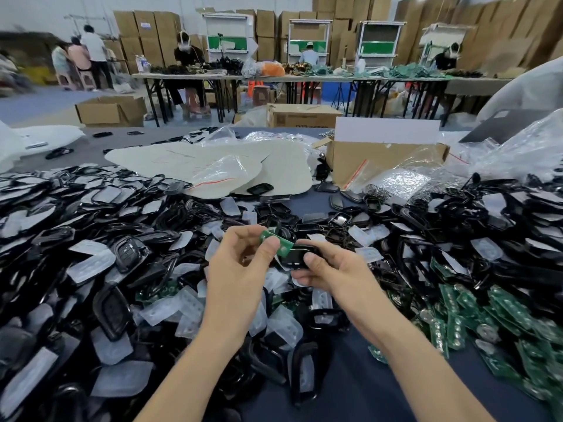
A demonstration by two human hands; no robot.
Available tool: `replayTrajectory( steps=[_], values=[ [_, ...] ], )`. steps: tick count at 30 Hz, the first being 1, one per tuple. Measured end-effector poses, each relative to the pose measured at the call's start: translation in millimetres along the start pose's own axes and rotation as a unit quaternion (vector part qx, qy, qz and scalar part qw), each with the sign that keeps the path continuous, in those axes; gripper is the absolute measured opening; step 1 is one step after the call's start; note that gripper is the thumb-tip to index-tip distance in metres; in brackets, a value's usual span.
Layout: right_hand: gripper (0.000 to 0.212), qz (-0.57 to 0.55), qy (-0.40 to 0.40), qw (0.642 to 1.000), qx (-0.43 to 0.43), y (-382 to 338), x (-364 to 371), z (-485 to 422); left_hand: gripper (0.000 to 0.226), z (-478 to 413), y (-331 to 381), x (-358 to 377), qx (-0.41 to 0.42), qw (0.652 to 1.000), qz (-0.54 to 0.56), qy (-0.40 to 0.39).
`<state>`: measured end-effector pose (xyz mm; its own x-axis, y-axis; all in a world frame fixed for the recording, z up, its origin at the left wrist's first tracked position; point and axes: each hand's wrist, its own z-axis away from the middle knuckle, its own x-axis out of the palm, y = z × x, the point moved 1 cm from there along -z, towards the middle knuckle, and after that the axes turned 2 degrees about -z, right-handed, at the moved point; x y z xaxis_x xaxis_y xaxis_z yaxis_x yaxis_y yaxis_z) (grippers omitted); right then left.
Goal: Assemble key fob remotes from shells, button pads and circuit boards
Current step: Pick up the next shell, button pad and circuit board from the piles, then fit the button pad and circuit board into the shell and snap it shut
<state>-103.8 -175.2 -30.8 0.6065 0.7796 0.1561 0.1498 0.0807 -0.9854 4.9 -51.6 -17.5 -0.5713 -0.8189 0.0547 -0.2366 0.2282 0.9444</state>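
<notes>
My left hand (240, 264) pinches a green board (265, 235) between thumb and fingers; my right hand (332, 277) grips a black shell (300, 255), fingers curled, above the tabletop (359, 379)

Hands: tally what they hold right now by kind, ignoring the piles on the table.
green circuit board: 1, pinched by the left hand
black shell: 1, gripped by the right hand
Total: 2

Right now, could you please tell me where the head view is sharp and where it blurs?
Head view: left hand, green circuit board, right hand and black shell are sharp at centre; edges smear, notably the people far left; the wide lens bows the far tables.
</notes>
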Motion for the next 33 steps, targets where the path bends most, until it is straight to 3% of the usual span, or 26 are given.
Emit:
replayTrajectory(
  steps=[3, 8, 27, 33],
  values=[
    [0.026, -0.035, 0.024, 0.999, -0.024, 4, 7, 2, 0.015, 4, 0, 6, 0.038, 0.999, -0.010, 0.035],
    [0.028, -0.087, 0.025, 0.995, -0.053, 5, 16, 4, 0.016, 9, -4, 10, 0.027, 1.000, -0.002, 0.014],
    [0.028, -0.099, 0.043, 0.990, -0.091, 5, 21, 8, 0.020, 10, -6, 10, 0.027, 0.999, -0.021, 0.003],
    [0.029, -0.054, 0.041, 0.992, -0.104, 6, 22, 8, 0.017, 11, -8, 12, 0.017, 1.000, -0.024, 0.009]
  ],
)
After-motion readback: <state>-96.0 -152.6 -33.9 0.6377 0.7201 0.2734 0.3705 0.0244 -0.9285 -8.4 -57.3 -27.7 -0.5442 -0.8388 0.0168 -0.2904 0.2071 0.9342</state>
